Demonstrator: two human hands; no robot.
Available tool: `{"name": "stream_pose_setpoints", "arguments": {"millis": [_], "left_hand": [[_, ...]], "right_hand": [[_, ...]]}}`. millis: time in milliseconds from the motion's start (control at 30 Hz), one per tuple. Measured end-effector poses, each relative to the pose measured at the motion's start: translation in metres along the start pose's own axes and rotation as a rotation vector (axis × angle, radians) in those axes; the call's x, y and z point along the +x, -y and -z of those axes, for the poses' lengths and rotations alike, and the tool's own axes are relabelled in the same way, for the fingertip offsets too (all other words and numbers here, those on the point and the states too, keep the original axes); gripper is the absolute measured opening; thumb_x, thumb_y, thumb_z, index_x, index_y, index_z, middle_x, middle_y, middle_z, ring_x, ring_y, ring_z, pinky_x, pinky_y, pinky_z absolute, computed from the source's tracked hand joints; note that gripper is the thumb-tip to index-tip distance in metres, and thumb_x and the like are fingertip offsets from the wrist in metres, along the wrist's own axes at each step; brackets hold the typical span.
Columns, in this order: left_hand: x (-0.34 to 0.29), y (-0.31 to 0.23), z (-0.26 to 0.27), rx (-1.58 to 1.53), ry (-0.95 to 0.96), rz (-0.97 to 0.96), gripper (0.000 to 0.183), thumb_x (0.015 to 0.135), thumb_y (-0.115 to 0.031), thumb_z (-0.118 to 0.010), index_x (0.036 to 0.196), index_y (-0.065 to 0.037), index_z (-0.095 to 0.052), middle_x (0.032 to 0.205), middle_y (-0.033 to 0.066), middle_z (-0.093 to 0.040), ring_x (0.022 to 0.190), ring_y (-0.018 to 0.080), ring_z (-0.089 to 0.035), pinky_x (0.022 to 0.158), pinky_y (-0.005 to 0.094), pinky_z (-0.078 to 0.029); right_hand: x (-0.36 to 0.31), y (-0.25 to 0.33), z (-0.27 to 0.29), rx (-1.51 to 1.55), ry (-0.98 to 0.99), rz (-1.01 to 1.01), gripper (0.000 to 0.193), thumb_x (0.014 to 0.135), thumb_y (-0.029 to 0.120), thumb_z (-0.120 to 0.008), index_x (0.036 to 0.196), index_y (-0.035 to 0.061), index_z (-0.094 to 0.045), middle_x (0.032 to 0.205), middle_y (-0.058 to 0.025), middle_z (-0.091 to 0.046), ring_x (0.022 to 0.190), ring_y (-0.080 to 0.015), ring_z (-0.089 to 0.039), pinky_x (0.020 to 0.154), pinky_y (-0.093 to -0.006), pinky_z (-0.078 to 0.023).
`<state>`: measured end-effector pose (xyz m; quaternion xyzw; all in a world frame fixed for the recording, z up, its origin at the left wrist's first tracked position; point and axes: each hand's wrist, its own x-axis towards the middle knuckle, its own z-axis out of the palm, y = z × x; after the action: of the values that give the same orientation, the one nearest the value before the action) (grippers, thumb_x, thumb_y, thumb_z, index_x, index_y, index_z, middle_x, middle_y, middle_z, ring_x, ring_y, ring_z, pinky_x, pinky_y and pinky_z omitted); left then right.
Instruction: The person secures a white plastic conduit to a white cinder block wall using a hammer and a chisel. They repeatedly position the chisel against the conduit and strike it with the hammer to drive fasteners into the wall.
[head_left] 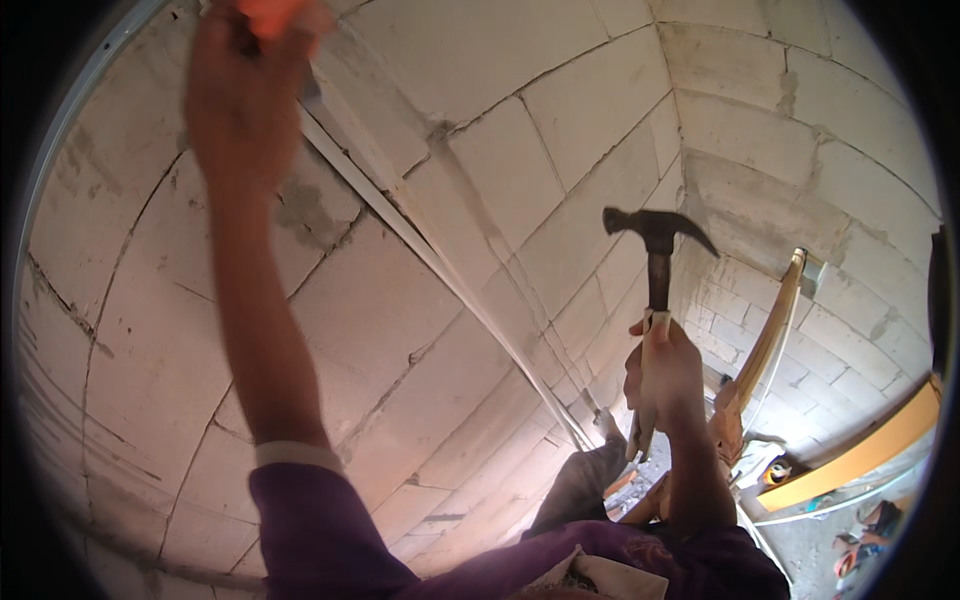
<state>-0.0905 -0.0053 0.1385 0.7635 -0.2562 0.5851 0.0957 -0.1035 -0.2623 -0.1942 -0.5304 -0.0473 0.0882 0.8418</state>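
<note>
My left hand (pixel 245 125) is raised to the top left, close to the block wall. Its fingers are closed on a bright orange object (pixel 270 15); the picture's edge cuts this off, so its kind cannot be made out. My right hand (pixel 675 375) grips a claw hammer (pixel 657 235) by its pale handle, head up and claw pointing right. Below the left hand, thin white pipes or strips (pixel 430 255) run slanting down the wall toward the lower middle.
Pale block walls (pixel 540 190) meet in a corner behind the hammer. At right a long wooden beam (pixel 770 320) leans upward. An orange-yellow board (pixel 860 450) lies lower right, near a tape roll (pixel 777 472) and scattered items on the floor.
</note>
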Motion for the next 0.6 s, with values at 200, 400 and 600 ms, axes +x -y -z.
{"name": "stream_pose_setpoints", "arguments": {"millis": [200,400,600], "left_hand": [[-0.176,-0.058,-0.062,-0.200,0.187,0.205,0.040,0.075,-0.007,-0.082,0.111,-0.007,-0.065,0.104,0.0093,-0.071,0.087,0.0188,-0.070,0.072,0.0312,-0.057],[-0.283,-0.106,-0.129,-0.688,0.384,0.949,0.042,0.081,-0.021,-0.085,0.116,-0.006,-0.067,0.092,0.0007,-0.067,0.080,0.0134,-0.062,0.074,0.0308,-0.053],[-0.290,-0.109,-0.135,-1.025,0.419,1.305,0.016,0.084,-0.015,-0.064,0.089,-0.002,-0.056,0.063,0.0004,-0.049,0.045,0.0097,-0.041,0.038,0.0259,-0.029]], "right_hand": [[-0.011,-0.043,0.030,-0.298,-0.062,-0.071,0.041,0.107,0.041,-0.048,0.107,0.0016,-0.059,0.060,-0.0015,-0.053,0.046,-0.0099,-0.050,0.044,-0.0274,-0.040],[-0.020,-0.056,0.046,-0.618,-0.154,0.261,0.030,0.104,0.029,-0.054,0.112,0.0005,-0.062,0.073,-0.0139,-0.063,0.063,-0.0276,-0.064,0.060,-0.0409,-0.050],[-0.003,-0.063,0.021,-0.790,-0.211,0.631,0.033,0.094,0.021,-0.070,0.117,-0.0007,-0.061,0.091,-0.0220,-0.069,0.078,-0.0362,-0.069,0.069,-0.0407,-0.054]]}}
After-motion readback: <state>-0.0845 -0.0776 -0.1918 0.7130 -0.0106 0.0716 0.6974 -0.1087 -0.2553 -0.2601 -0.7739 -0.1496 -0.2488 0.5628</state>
